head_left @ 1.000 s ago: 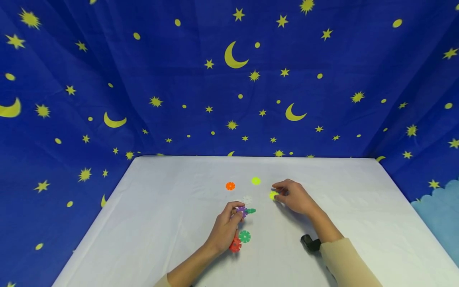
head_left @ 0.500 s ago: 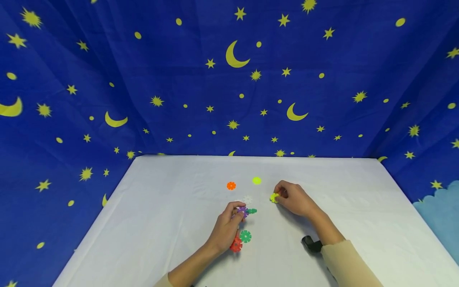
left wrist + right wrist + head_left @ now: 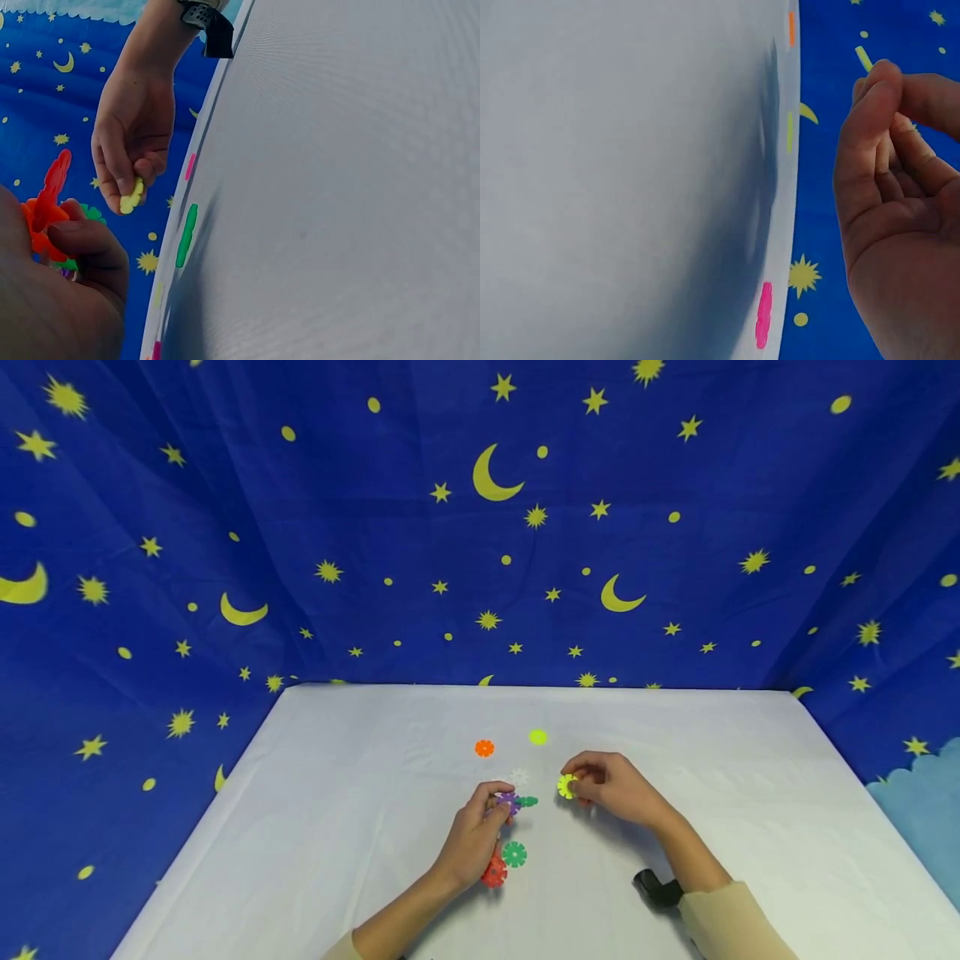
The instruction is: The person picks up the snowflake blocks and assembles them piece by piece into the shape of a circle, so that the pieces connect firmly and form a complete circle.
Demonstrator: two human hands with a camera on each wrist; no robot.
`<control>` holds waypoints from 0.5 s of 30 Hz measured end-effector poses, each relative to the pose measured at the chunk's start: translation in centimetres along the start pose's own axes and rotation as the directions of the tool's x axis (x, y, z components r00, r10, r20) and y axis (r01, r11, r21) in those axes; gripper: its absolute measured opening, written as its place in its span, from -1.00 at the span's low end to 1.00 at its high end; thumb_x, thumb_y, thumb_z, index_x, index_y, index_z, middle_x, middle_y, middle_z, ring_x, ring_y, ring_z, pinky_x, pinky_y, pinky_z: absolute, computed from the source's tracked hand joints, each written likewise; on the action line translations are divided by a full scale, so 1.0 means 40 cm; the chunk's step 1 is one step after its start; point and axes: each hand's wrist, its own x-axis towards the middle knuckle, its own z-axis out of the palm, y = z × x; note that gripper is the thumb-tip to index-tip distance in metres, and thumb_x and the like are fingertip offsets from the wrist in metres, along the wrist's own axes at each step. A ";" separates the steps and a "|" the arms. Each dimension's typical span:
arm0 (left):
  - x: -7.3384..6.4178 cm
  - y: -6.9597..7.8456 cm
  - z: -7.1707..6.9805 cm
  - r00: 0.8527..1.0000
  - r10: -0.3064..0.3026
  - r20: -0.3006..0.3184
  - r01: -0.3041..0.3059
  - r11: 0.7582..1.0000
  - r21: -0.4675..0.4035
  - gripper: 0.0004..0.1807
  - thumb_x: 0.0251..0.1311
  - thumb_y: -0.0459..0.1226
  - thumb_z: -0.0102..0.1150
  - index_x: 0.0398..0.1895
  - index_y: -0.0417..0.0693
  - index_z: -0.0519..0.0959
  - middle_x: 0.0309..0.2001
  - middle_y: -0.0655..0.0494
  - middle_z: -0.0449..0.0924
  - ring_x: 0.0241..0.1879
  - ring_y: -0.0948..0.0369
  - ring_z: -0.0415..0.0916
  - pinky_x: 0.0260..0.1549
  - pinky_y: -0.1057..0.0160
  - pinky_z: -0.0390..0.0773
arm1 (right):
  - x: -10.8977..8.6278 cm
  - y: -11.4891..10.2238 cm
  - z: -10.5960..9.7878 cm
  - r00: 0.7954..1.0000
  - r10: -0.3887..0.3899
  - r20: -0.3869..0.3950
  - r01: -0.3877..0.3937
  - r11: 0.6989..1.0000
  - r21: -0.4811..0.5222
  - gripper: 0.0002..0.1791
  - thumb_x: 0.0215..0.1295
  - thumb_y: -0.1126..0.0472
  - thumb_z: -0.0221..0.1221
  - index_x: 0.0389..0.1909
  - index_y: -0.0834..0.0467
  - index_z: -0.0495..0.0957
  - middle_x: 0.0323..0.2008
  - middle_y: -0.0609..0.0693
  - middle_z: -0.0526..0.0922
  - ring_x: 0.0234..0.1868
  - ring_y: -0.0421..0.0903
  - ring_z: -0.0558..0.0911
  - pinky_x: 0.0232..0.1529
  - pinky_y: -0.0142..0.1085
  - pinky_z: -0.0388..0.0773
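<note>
My left hand grips a joined cluster of notched plastic flower discs. A purple disc shows by its thumb, with a green disc edge-on beside it and a red disc at the lower end. In the left wrist view an orange disc also belongs to this cluster; the fingers hide part of it. My right hand pinches a yellow flower disc between thumb and fingers, above the table and to the right of the cluster.
On the white table lie an orange disc, a yellow-green disc, a white disc and a loose green disc. Pink pieces show edge-on in the wrist views. A blue star-patterned curtain stands behind.
The right hand has taken hold of the yellow disc and brought it slightly nearer the person. The left hand keeps its cluster almost still.
</note>
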 end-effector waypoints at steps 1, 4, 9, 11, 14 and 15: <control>0.002 -0.007 0.001 1.000 -0.003 -0.002 0.003 1.000 0.000 -0.75 0.43 -0.37 -0.14 0.11 -0.12 0.41 -0.26 -0.28 0.51 -0.77 0.38 0.26 -0.77 0.40 0.38 | -0.003 -0.004 0.003 1.000 -0.003 0.009 0.002 1.000 0.022 -0.81 0.26 0.29 0.22 -0.11 0.18 0.59 -0.40 0.06 0.62 -0.45 0.05 0.61 -0.44 -0.12 0.58; 0.012 -0.041 0.004 1.000 -0.020 -0.009 0.020 1.000 0.000 -0.74 0.44 -0.35 -0.14 0.13 -0.09 0.40 -0.25 -0.25 0.52 -0.77 0.36 0.27 -0.78 0.40 0.38 | -0.009 -0.013 0.010 0.999 -0.010 0.032 0.008 0.998 0.068 -0.80 0.27 0.28 0.22 -0.10 0.21 0.57 -0.39 0.10 0.63 -0.45 0.09 0.62 -0.43 -0.10 0.58; 0.024 -0.085 0.006 1.000 -0.017 -0.014 0.018 1.000 0.006 -0.72 0.45 -0.27 -0.12 0.16 -0.06 0.39 -0.26 -0.16 0.53 -0.77 0.32 0.30 -0.78 0.36 0.41 | -0.020 -0.026 0.020 0.998 -0.032 0.060 0.023 0.990 0.140 -0.79 0.27 0.25 0.23 -0.10 0.22 0.58 -0.36 0.12 0.64 -0.46 0.09 0.62 -0.43 -0.07 0.59; 0.024 -0.088 0.006 1.000 -0.004 -0.011 0.004 1.000 0.006 -0.71 0.45 -0.25 -0.11 0.16 -0.07 0.39 -0.26 -0.15 0.53 -0.77 0.31 0.31 -0.79 0.34 0.41 | -0.024 -0.028 0.024 0.997 -0.036 0.068 0.023 0.984 0.178 -0.79 0.27 0.25 0.24 -0.10 0.20 0.59 -0.35 0.13 0.64 -0.46 0.08 0.62 -0.42 -0.05 0.59; 0.025 -0.088 0.007 1.000 0.009 -0.006 -0.009 1.000 0.007 -0.71 0.45 -0.24 -0.10 0.15 -0.09 0.39 -0.27 -0.16 0.53 -0.78 0.31 0.30 -0.80 0.33 0.41 | -0.027 -0.031 0.030 0.996 -0.045 0.076 0.027 0.975 0.223 -0.79 0.28 0.24 0.23 -0.09 0.18 0.59 -0.35 0.15 0.65 -0.47 0.08 0.62 -0.41 -0.02 0.59; 0.025 -0.087 0.007 1.000 0.010 -0.005 -0.010 1.000 0.008 -0.71 0.45 -0.24 -0.10 0.15 -0.09 0.39 -0.27 -0.17 0.53 -0.78 0.30 0.30 -0.80 0.33 0.41 | -0.027 -0.031 0.032 0.996 -0.048 0.078 0.028 0.973 0.231 -0.79 0.29 0.23 0.23 -0.09 0.18 0.59 -0.35 0.16 0.65 -0.48 0.07 0.62 -0.40 -0.02 0.59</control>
